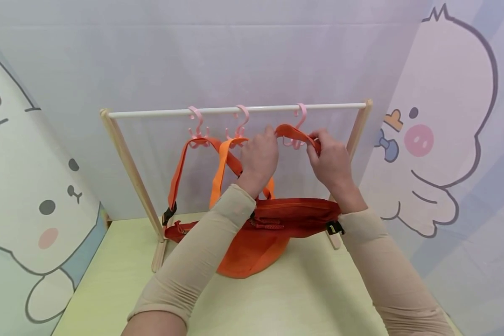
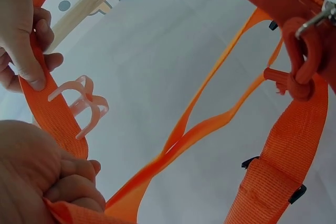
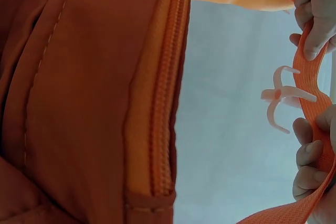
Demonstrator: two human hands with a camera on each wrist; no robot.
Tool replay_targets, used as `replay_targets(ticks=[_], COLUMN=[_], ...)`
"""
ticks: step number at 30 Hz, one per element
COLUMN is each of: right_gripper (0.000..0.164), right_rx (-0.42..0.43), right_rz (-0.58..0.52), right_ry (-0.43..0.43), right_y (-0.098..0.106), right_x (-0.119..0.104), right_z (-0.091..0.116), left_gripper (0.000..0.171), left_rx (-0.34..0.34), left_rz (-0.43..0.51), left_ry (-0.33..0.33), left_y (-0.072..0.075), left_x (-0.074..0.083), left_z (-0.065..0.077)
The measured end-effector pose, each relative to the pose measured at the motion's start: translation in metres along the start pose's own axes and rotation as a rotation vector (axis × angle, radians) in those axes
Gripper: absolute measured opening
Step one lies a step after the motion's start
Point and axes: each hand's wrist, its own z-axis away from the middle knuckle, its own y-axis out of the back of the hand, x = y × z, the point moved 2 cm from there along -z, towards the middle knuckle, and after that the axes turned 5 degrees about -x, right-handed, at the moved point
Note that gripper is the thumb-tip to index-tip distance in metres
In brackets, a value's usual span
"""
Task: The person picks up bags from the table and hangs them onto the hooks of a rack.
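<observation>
My left hand (image 1: 260, 154) and right hand (image 1: 329, 158) pinch an orange webbing strap (image 1: 293, 130) between them, in front of the rightmost pink hook (image 1: 301, 116). In the right wrist view the prongs of this pink hook (image 3: 278, 95) lie against the strap (image 3: 310, 74). Below the hands hangs a dark red-orange bag (image 1: 302, 217) with zippers and black buckles (image 1: 335, 227). A brighter orange bag (image 1: 252, 256) shows beneath it. Their straps loop over the left pink hook (image 1: 198, 121) and the middle pink hook (image 1: 242, 116). My left forearm hides part of both bags.
The hooks hang from a white rod (image 1: 159, 113) on a wooden frame (image 1: 128, 163) with feet on a pale yellow tabletop (image 1: 319, 298). Behind stands a light curtain (image 1: 151, 56) with cartoon animals at both sides.
</observation>
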Motion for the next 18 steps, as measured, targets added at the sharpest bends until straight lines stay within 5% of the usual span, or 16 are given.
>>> replay_targets(ticks=[18], right_gripper=[0.020], right_rx=[-0.030], right_rz=[-0.011], right_ry=[-0.033], right_y=[-0.011], right_x=[0.020], right_z=[0.005], left_gripper=[0.021], left_rx=[-0.055], left_rz=[0.010], left_ry=[-0.003], left_y=[-0.014], left_x=[-0.001], left_z=[0.016])
